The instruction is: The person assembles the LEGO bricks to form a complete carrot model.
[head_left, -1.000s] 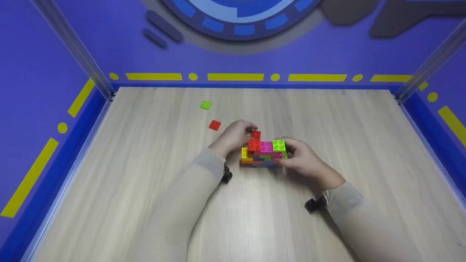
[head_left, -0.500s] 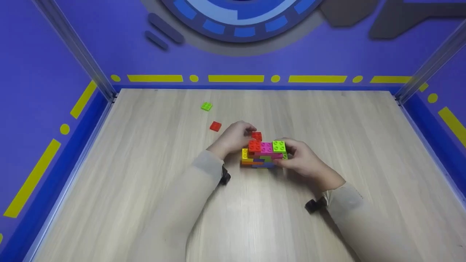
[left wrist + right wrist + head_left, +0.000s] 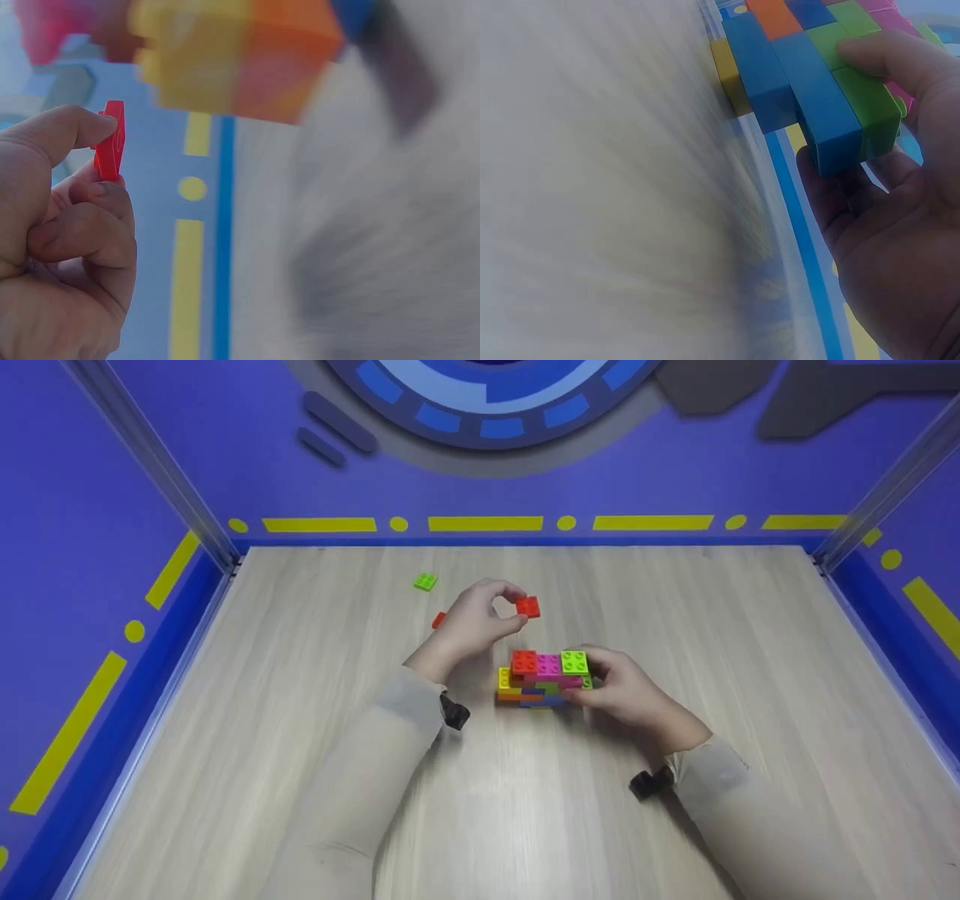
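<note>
Between thumb and forefinger, my left hand (image 3: 476, 615) pinches a thin red toy brick (image 3: 528, 607), held beyond the block build. In the left wrist view the same red brick (image 3: 112, 141) shows edge-on at the fingertips. My right hand (image 3: 622, 686) grips the right end of a stacked build of toy bricks (image 3: 547, 682). On its top sit red, pink and lime studded pieces, with yellow and orange at the left end. The right wrist view shows blue and green bricks (image 3: 821, 97) of that build, thumb on one face and fingers curled behind.
A lime brick (image 3: 425, 581) lies farther back on the wooden table (image 3: 300, 660). A second flat red brick (image 3: 439, 620) is partly hidden by my left hand. Blue-purple walls (image 3: 480, 495) with yellow dashes enclose the table's back and sides.
My left hand has moved back and up from the build, carrying the thin red brick away from behind it. It now partly covers the loose red brick. The right hand stays put.
</note>
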Demonstrator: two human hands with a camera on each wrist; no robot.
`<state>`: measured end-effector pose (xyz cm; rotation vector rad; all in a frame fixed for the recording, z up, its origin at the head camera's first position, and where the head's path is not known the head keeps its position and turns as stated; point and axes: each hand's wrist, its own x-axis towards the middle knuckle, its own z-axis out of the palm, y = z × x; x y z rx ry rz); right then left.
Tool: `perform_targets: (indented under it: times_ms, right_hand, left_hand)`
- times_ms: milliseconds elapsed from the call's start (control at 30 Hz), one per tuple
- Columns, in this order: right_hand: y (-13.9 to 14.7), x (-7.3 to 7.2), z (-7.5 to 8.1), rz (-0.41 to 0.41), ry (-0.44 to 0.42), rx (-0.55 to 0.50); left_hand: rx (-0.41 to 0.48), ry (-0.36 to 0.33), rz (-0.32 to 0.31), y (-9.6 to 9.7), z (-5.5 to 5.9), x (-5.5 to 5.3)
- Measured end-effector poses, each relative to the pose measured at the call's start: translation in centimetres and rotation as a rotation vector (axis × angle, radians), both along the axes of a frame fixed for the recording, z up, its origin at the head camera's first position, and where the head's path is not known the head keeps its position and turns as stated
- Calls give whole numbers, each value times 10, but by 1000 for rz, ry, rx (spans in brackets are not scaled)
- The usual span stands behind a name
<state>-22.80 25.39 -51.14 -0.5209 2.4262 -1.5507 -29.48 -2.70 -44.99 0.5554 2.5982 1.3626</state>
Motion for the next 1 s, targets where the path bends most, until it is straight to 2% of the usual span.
perform_targets:
  times_ms: [133,333,700,1000]
  right_hand:
    - [0,0,-1,4,5,0]
    - [1,0,-2,12,9,-14]
    - [2,1,0,21,9,-25]
    - [1,1,0,21,27,-24]
  left_hand:
    - [49,18,-38,0,14,9]
    - [61,17,-98,0,22,23]
    - [34,-16,-191,2,21,38]
    - [1,-42,-286,2,17,41]
